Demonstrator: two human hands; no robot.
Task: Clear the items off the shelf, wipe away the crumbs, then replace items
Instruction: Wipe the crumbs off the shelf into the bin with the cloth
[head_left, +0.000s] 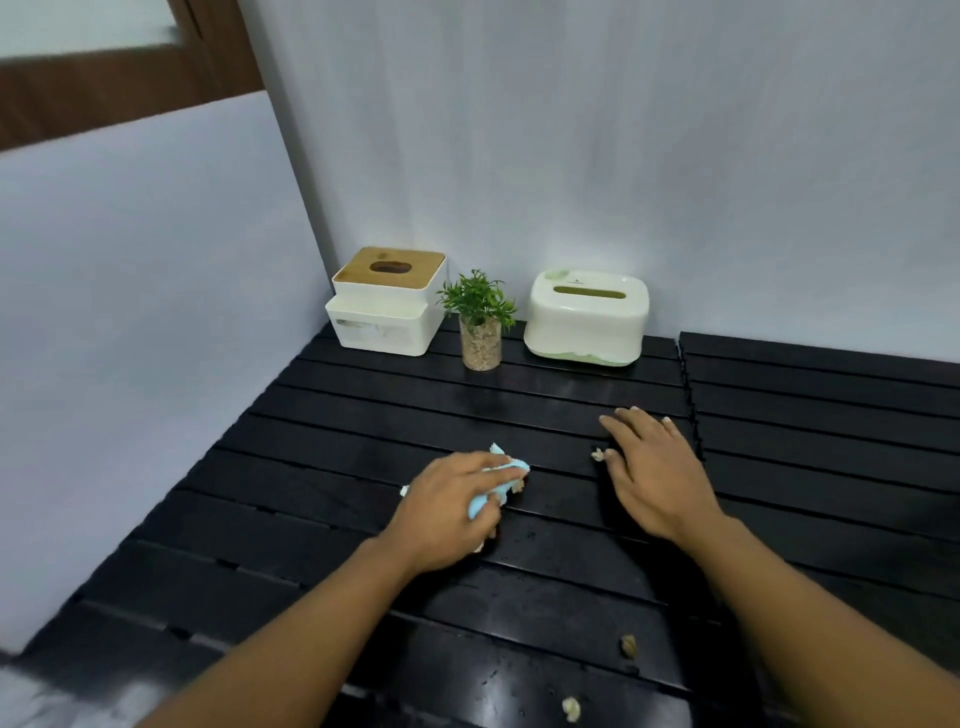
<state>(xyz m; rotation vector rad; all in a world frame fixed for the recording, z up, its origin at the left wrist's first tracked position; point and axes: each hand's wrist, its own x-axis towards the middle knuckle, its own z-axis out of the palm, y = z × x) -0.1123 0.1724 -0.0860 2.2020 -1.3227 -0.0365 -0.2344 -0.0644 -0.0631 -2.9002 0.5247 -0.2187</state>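
My left hand (447, 506) grips a crumpled light blue cloth (498, 480) against the black slatted shelf (322, 467), with a few crumbs at the cloth's edge. My right hand (652, 467) lies flat on the shelf, fingers straight, its thumb beside a pale crumb (597, 454). Two more crumbs (627, 646) lie near the front edge. At the back by the wall stand a white tissue box with a wooden lid (387, 304), a small green plant in a glass (480, 325) and a rounded white and green tissue box (587, 317).
Grey walls close the shelf at the back and left. A second black slatted panel (831, 415) joins on the right. A brown wooden frame (104, 88) is at the top left.
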